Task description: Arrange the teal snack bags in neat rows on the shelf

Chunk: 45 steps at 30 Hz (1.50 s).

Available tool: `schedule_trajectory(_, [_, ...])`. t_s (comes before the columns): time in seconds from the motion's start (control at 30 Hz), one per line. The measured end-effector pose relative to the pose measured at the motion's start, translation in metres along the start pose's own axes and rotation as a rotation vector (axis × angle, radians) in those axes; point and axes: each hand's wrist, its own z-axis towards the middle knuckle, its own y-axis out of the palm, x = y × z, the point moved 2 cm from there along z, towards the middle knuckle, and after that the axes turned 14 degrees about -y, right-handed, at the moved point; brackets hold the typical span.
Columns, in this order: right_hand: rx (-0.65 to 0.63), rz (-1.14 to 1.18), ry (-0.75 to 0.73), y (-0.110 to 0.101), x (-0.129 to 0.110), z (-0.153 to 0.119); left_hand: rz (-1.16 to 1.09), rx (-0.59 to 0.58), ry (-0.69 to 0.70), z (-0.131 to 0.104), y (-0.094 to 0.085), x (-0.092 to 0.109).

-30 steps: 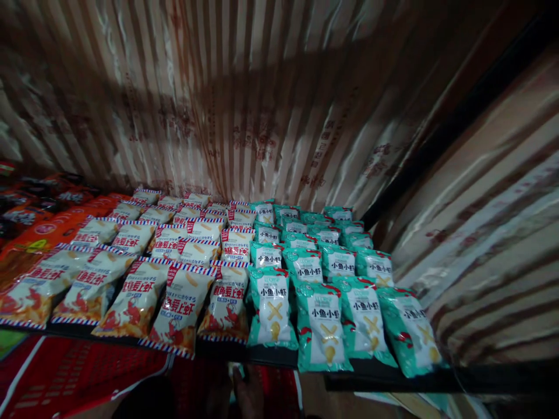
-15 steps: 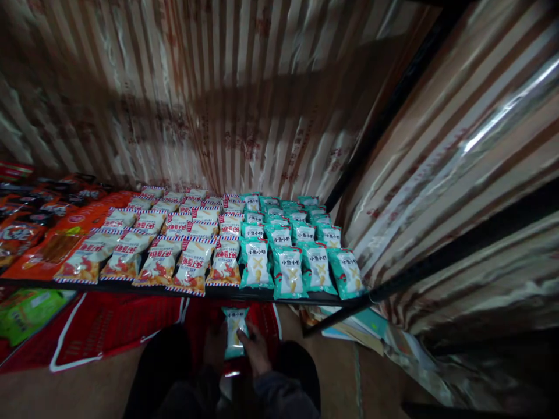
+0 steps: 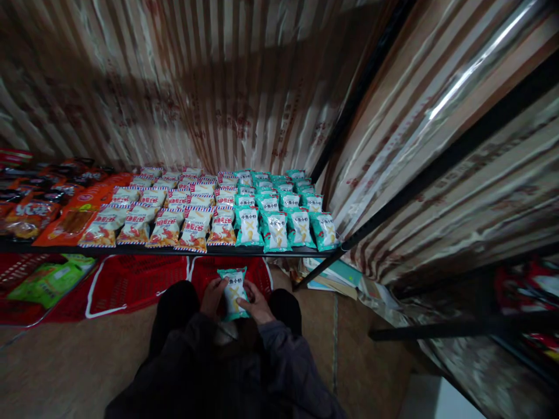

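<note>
Both hands, left hand [image 3: 213,295] and right hand [image 3: 257,305], are gripping one teal snack packet [image 3: 233,293], probably heading for the shelf [image 3: 262,252] just ahead.

Single head cam, fwd-down, close over lap, shelf [image 3: 174,251] just ahead.
</note>
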Motion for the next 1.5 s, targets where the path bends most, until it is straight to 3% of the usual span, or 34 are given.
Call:
schedule_trajectory(0.27, [-0.128, 0.028, 0.017, 0.019, -0.053, 0.004, -0.176, -0.068, 0.028, -0.017, 0.006, 0.032])
schedule_trajectory(0.43, [-0.066, 0.054, -0.128, 0.031, -0.092, 0.027, -0.160, -0.157, 0.096, -0.022, 0.015, 0.054])
schedule_trajectory(0.63, [0.007, 0.008, -0.164, 0.038, -0.119, 0.050, -0.154, -0.191, 0.154, -0.021, 0.025, 0.068])
schedule_trajectory(0.73, [0.043, 0.013, -0.188, 0.042, -0.128, 0.056, -0.149, -0.170, 0.156, -0.020, 0.028, 0.076])
schedule_trajectory(0.87, [0.093, 0.013, -0.218, 0.045, -0.134, 0.061, -0.107, -0.249, 0.186, -0.028, 0.031, 0.090])
schedule_trajectory(1.0, [0.125, -0.011, -0.249, 0.044, -0.139, 0.064, -0.095, -0.253, 0.214, -0.037, 0.034, 0.103])
schedule_trajectory(1.2, [0.147, -0.064, -0.291, 0.046, -0.151, 0.065, -0.112, -0.325, 0.234, -0.037, 0.044, 0.117])
schedule_trajectory(1.5, [0.186, -0.051, -0.279, 0.044, -0.150, 0.067, -0.162, -0.282, 0.175, -0.034, 0.056, 0.127])
